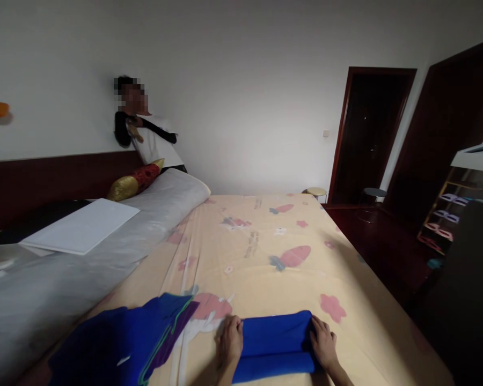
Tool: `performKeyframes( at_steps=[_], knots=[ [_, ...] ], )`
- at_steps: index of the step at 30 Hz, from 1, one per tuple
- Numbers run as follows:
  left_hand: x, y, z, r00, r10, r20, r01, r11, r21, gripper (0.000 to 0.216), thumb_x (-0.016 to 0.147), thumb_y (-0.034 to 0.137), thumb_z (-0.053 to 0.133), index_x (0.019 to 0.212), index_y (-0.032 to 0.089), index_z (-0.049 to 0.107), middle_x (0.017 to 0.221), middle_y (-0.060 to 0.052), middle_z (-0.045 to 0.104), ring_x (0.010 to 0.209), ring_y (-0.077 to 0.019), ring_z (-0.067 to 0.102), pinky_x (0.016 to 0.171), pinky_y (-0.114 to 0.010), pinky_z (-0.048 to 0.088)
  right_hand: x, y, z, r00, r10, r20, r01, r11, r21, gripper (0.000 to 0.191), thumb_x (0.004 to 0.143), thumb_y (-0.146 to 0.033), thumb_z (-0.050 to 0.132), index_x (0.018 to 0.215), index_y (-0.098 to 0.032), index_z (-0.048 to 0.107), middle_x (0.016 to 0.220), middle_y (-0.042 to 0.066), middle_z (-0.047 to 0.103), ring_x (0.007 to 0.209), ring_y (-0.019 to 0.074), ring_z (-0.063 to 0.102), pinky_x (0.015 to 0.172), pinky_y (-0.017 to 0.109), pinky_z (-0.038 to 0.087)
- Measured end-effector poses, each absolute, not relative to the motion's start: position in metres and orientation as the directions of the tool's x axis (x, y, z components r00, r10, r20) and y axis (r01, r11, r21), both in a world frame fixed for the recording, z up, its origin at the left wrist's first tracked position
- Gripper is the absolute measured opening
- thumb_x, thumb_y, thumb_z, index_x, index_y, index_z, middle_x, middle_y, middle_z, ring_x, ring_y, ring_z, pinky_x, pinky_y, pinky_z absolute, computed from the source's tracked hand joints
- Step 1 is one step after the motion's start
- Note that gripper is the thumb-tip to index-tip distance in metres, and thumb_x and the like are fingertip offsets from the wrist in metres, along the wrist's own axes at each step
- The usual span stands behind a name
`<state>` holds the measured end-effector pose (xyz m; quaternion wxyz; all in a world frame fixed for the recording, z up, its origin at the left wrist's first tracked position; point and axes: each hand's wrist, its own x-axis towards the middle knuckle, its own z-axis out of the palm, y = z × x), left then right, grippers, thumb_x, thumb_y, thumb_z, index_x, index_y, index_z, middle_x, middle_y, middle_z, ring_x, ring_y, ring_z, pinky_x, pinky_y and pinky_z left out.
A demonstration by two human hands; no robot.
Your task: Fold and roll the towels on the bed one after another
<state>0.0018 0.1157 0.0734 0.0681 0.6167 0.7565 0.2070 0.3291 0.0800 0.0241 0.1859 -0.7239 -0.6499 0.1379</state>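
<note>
A folded blue cloth lies on the bed near its front edge. My left hand grips the cloth's left end with curled fingers. My right hand grips its right end, fingers bent over the fold. To the left lies a loose heap of blue and purple garments, apart from both hands.
The bed sheet is pale yellow with carrot prints. A grey quilt with a white board lies along the left. Another person sits by the headboard beside a gold and red pillow. Dark doors and shelves stand at right.
</note>
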Motion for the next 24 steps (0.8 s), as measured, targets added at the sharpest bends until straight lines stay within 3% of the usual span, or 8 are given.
performKeyframes(
  at_steps=[7, 11, 15, 20, 24],
  knots=[
    [0.007, 0.119, 0.069, -0.329, 0.934, 0.138, 0.891, 0.259, 0.374, 0.03, 0.098, 0.027, 0.035, 0.108, 0.022, 0.062, 0.116, -0.009, 0.067, 0.113, -0.0247, 0.058, 0.091, -0.04, 0.038, 0.324, 0.074, 0.041, 0.054, 0.997, 0.055, 0.905, -0.026, -0.424, 0.053, 0.095, -0.036, 0.027, 0.147, -0.027, 0.038, 0.154, 0.007, 0.036, 0.139, 0.0269, 0.035, 0.108, 0.053, 0.032],
    [0.014, 0.121, 0.064, -0.293, 0.948, 0.125, 0.908, 0.235, 0.347, 0.031, 0.093, 0.025, 0.043, 0.12, 0.021, 0.058, 0.131, -0.011, 0.059, 0.125, -0.026, 0.05, 0.095, -0.042, 0.038, 0.318, 0.082, 0.048, -0.004, 1.0, -0.011, 0.907, -0.001, -0.421, 0.049, 0.095, -0.043, 0.032, 0.141, -0.033, 0.046, 0.158, 0.004, 0.028, 0.143, 0.0272, 0.028, 0.108, 0.055, 0.03],
    [0.014, 0.124, 0.063, -0.256, 0.963, 0.084, 0.92, 0.216, 0.328, 0.024, 0.085, 0.018, 0.052, 0.106, 0.02, 0.064, 0.118, -0.008, 0.066, 0.118, -0.0245, 0.054, 0.096, -0.038, 0.038, 0.319, 0.095, 0.046, 0.048, 0.995, -0.087, 0.885, -0.082, -0.458, 0.047, 0.095, -0.039, 0.031, 0.136, -0.031, 0.052, 0.151, 0.006, 0.042, 0.139, 0.0265, 0.034, 0.105, 0.051, 0.035],
    [0.01, 0.129, 0.068, -0.195, 0.977, 0.084, 0.931, 0.158, 0.328, 0.017, 0.083, 0.015, 0.053, 0.091, 0.021, 0.067, 0.101, -0.004, 0.069, 0.107, -0.0203, 0.059, 0.094, -0.03, 0.039, 0.326, 0.099, 0.048, 0.033, 0.998, -0.047, 0.878, -0.052, -0.476, 0.047, 0.094, -0.029, 0.028, 0.128, -0.028, 0.06, 0.14, 0.007, 0.053, 0.132, 0.0242, 0.042, 0.103, 0.044, 0.037],
    [0.008, 0.129, 0.07, -0.188, 0.978, 0.094, 0.928, 0.146, 0.344, 0.018, 0.086, 0.017, 0.05, 0.091, 0.022, 0.066, 0.1, -0.004, 0.069, 0.104, -0.0192, 0.06, 0.091, -0.028, 0.041, 0.327, 0.099, 0.053, 0.011, 1.0, 0.002, 0.879, -0.009, -0.476, 0.048, 0.094, -0.026, 0.025, 0.127, -0.029, 0.06, 0.138, 0.007, 0.054, 0.13, 0.0247, 0.043, 0.104, 0.045, 0.034]
  ],
)
